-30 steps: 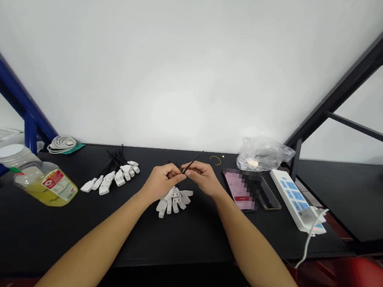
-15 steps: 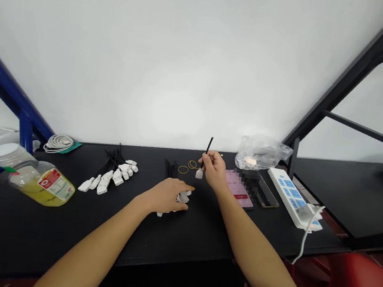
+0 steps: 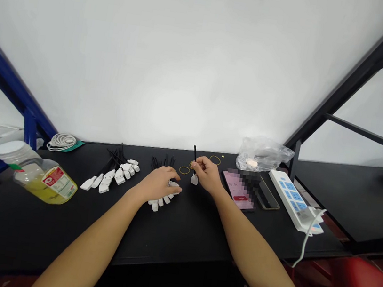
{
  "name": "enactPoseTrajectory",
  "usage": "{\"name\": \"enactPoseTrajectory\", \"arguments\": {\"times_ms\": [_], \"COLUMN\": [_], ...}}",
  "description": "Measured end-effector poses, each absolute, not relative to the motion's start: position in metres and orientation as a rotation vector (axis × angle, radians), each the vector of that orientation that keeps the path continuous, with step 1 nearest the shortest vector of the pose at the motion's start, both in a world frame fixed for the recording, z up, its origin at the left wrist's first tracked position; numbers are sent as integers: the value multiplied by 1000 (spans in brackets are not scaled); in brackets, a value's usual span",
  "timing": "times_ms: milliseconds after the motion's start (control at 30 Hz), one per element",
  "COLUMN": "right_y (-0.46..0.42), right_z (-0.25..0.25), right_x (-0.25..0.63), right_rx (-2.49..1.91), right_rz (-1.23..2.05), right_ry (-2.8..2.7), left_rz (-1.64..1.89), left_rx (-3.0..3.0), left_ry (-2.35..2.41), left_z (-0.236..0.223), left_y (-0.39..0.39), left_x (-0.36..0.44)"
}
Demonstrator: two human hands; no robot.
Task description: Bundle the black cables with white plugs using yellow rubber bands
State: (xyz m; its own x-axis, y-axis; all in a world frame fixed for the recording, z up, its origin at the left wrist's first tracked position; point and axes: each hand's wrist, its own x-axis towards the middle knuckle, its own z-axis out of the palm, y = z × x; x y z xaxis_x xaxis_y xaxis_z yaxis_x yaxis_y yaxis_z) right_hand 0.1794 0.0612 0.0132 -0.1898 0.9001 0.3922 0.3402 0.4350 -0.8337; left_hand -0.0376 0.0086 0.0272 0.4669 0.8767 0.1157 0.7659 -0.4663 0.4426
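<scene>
Between the fingertips of my right hand (image 3: 205, 174) is a short black cable with a white connector (image 3: 194, 179). Its black end points up and the white end hangs down, just above the table. My left hand (image 3: 159, 184) rests over a group of similar white connectors (image 3: 155, 205), thumb and fingers apart; its palm hides part of them. Their black cable ends stick out behind that hand. Further left lies another group of white connectors (image 3: 105, 183) with black cables. Yellow rubber bands, one of them a loop (image 3: 184, 170), lie between and behind my hands.
On the right are a lit phone (image 3: 238, 190), a dark phone (image 3: 269, 195), a clear plastic bag (image 3: 264, 156) and a white power strip (image 3: 293, 200). At left stand a jar of yellow liquid (image 3: 46, 182) and a coiled white cable (image 3: 62, 142). Metal frames flank the black table (image 3: 177, 241).
My right hand has moved left and slightly down with the cable. My left hand has shifted left, showing more of the white connectors in front of it.
</scene>
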Motion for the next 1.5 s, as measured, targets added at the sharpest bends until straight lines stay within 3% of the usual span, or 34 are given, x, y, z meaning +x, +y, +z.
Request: {"name": "enactPoseTrajectory", "arguments": {"times_ms": [233,467,633,800,1133,1500], "right_y": [63,61,63,65,49,39], "right_z": [11,13,10,10,23,28], "right_x": [180,180,174,171,173,172], "right_rx": [-1098,-1113,-1067,-1003,-975,-736], "right_rz": [694,668,985,1341,871,1161], "right_ry": [-1930,-2002,-1906,-1577,-1908,-1889], "left_rz": [479,972,1321,1172,794,623], "left_rx": [2398,2227,2027,2174,2299,2379], "left_ry": [1454,1483,1341,1131,1170,1460], "left_z": [28,28,28,18,17,20], "left_y": [13,16,11,6,8,5], "left_x": [-42,-40,-32,-18,-20,-13]}}
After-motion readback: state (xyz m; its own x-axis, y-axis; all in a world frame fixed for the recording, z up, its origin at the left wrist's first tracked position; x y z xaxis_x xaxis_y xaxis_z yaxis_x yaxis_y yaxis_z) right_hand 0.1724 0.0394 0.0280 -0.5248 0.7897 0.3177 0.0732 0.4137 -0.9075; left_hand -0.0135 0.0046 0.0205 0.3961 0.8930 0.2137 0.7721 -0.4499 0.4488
